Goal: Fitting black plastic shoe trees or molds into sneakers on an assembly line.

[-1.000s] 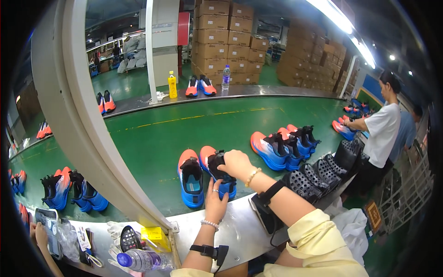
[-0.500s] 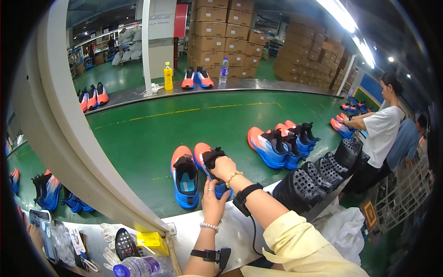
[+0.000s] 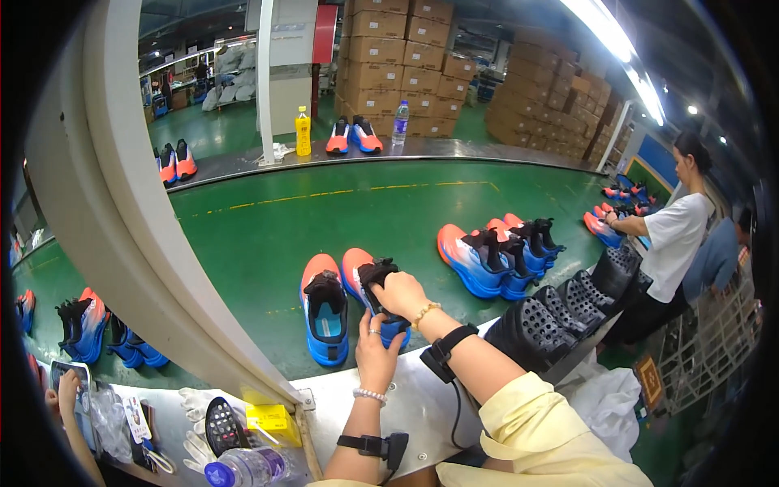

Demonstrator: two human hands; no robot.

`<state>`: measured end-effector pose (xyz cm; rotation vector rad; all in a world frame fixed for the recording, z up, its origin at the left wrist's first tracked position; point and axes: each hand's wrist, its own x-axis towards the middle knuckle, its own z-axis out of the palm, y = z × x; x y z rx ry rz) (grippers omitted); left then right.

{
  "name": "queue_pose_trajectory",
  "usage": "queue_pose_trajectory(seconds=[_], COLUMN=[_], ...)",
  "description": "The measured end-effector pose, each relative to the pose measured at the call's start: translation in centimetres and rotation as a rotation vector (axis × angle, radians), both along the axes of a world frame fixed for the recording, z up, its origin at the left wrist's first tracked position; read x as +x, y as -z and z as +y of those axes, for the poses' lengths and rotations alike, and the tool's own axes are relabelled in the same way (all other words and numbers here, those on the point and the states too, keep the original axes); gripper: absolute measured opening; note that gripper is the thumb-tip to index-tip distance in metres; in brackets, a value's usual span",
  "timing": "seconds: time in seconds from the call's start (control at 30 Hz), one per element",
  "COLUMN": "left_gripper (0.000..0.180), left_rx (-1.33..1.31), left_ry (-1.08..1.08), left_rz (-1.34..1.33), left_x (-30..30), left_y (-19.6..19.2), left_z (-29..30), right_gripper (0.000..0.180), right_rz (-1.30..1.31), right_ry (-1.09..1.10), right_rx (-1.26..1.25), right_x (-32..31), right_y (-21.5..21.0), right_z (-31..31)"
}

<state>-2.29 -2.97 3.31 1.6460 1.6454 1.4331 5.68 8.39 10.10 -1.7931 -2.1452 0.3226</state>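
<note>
A pair of orange, white and blue sneakers stands before me on the green work surface. My right hand (image 3: 399,295) is closed over the black collar and tongue area of the right-hand sneaker (image 3: 355,265). Against the heel side of that same shoe, my left hand (image 3: 376,359) has its thumb and fingers bent around the edge. My hands cover much of the shoe's opening. Beside it on the left, the other sneaker (image 3: 319,273) stands untouched, with a blue insole visible inside.
More sneakers (image 3: 473,264) stand to the right, beside black perforated clogs (image 3: 542,326). A white post (image 3: 174,268) rises at left. Near it are a yellow box (image 3: 273,422), a water bottle (image 3: 243,468) and another person's hand (image 3: 69,395). A co-worker (image 3: 680,231) handles shoes at far right.
My right hand has shifted slightly over the sneaker's collar, while my left stays at the heel side. At lower left, the other person's hand and forearm have come further into view.
</note>
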Motion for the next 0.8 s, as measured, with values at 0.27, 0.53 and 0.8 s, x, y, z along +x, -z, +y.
queue_pose_trajectory(seconds=[0.27, 0.53, 0.8], left_gripper=[0.042, 0.044, 0.043], left_rx=[-0.026, 0.005, -0.018], left_ry=[-0.042, -0.013, -0.036], left_rz=[0.007, 0.049, -0.029], left_x=[-0.5, -0.9, -1.2], left_y=[-0.3, 1.1, -0.2], left_z=[0.0, 0.4, 0.2], right_gripper=[0.045, 0.027, 0.020], right_rz=[-0.027, -0.220, -0.237], right_ry=[-0.081, -0.204, -0.274], right_rx=[0.046, 0.210, 0.236], right_x=[-0.8, -1.6, -3.3], right_y=[-0.3, 0.0, 0.9], right_z=[0.5, 1.0, 3.6])
